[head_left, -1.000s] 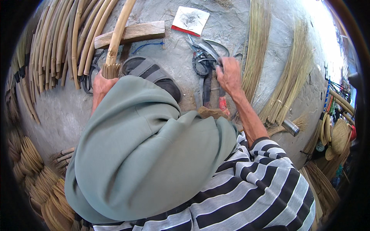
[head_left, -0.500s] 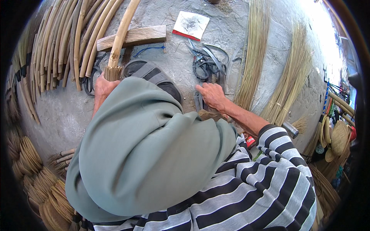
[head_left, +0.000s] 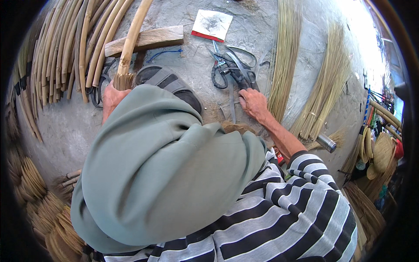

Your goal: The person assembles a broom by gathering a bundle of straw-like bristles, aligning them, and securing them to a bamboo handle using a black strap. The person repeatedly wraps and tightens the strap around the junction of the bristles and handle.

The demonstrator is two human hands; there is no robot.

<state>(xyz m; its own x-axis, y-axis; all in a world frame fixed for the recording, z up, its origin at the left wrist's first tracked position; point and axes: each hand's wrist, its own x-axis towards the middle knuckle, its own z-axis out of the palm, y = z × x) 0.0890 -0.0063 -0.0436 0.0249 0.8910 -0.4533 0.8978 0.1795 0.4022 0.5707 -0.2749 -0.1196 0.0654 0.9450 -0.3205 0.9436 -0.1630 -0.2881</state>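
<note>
Grey concrete floor [head_left: 56, 131] lies under the tools. The left hand [head_left: 114, 97] appears wrapped around the straw bundle [head_left: 124, 81] at the foot of the bamboo pole [head_left: 133, 39]; a loosened hold could let the pole tip. The right hand [head_left: 254, 104], fingers curled, meets the dark straps [head_left: 241, 77] near the scissors [head_left: 220, 60]; whether it grips them I cannot tell. Tangled straps could snag, dragging the blades along.

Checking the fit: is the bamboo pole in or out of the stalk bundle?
In: the bamboo pole disappears into the stalk bundle at the left hand.
</note>
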